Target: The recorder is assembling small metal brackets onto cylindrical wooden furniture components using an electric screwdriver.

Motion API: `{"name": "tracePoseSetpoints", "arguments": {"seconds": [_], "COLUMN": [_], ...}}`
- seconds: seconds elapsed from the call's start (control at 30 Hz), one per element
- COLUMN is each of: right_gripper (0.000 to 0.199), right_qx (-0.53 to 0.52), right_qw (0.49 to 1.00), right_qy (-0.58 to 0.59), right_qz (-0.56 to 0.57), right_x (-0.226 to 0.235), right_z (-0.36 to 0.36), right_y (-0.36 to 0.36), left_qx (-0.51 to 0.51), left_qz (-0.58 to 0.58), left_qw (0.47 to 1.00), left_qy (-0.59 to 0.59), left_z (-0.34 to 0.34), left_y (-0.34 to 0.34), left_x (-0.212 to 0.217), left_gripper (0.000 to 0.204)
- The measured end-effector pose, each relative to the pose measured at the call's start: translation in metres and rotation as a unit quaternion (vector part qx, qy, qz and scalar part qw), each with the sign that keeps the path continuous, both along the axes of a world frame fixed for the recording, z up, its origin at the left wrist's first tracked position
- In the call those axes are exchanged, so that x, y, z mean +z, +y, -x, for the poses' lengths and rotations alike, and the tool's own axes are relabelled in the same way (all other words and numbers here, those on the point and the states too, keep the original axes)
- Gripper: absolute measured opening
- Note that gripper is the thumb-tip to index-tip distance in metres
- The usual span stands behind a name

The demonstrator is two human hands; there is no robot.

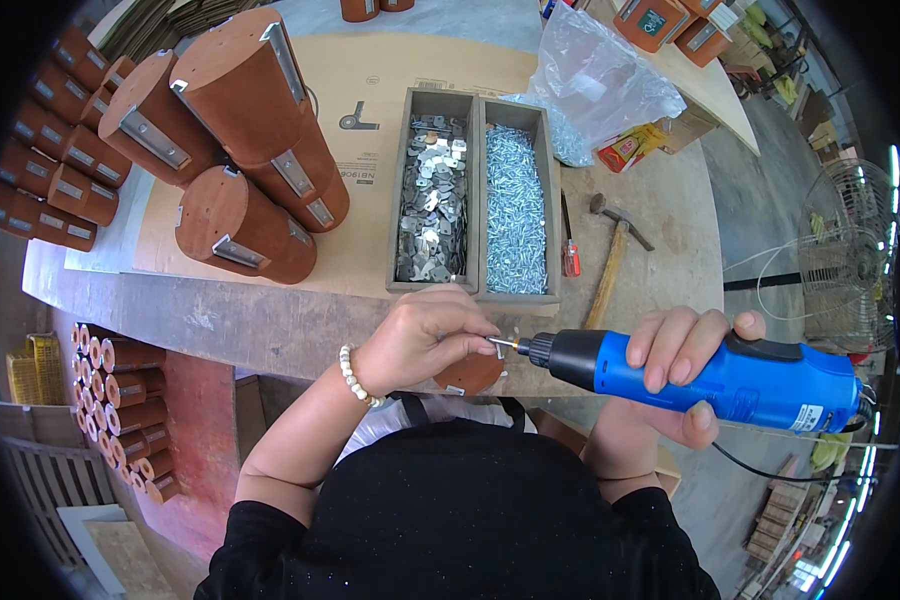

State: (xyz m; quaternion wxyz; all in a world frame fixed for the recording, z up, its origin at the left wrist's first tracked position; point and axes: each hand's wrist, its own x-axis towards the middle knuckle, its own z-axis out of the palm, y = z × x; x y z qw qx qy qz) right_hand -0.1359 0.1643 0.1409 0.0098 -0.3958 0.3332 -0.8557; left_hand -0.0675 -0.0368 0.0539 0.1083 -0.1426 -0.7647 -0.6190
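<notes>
My right hand (685, 365) is wrapped round a blue electric screwdriver (740, 385), which lies level with its black nose toward the left. At the tip of its bit, my left hand (425, 330) pinches a small silvery metal piece (499, 349); whether it is a screw or a bracket is too small to tell. A reddish-brown cylinder (468, 374) sits just below these fingers, partly covered by them. Beyond my hands stands a grey two-part box (475, 200), with flat metal brackets (433, 200) in its left compartment and silvery screws (515, 210) in the right one.
Stacked brown cylinders (245, 215) with metal strips stand at the left of the table. A hammer (615, 250) and a red-handled screwdriver (570, 255) lie right of the box. Behind them is a clear plastic bag (600, 75). A fan (845, 255) stands at the right.
</notes>
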Motion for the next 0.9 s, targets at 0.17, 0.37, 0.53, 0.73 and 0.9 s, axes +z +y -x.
{"name": "tracePoseSetpoints", "arguments": {"seconds": [0.17, 0.37, 0.53, 0.73, 0.9], "right_gripper": [0.069, 0.064, 0.064, 0.063, 0.062], "right_qx": [0.056, 0.08, 0.063, -0.03, -0.066], "right_qw": [0.998, 0.992, 0.997, 0.999, 0.998], "right_qy": [0.031, 0.091, 0.048, 0.019, 0.024], "right_qz": [-0.004, -0.041, -0.022, -0.017, -0.003], "right_x": [0.0, 0.002, -0.003, -0.01, -0.005], "right_z": [0.009, 0.01, 0.014, 0.017, 0.025], "right_y": [0.002, 0.001, 0.0, 0.003, 0.018], "left_qx": [-0.039, -0.021, -0.039, 0.006, 0.14], "left_qz": [0.017, 0.016, 0.025, 0.115, 0.336], "left_qw": [0.999, 1.0, 0.999, 0.991, 0.93], "left_qy": [-0.013, -0.011, -0.005, 0.067, 0.057], "left_z": [0.001, 0.001, 0.01, 0.037, 0.074], "left_y": [0.0, 0.004, 0.002, -0.01, -0.053], "left_x": [0.007, 0.005, 0.004, 0.011, -0.014], "left_gripper": [0.012, 0.012, 0.013, 0.016, 0.016]}}
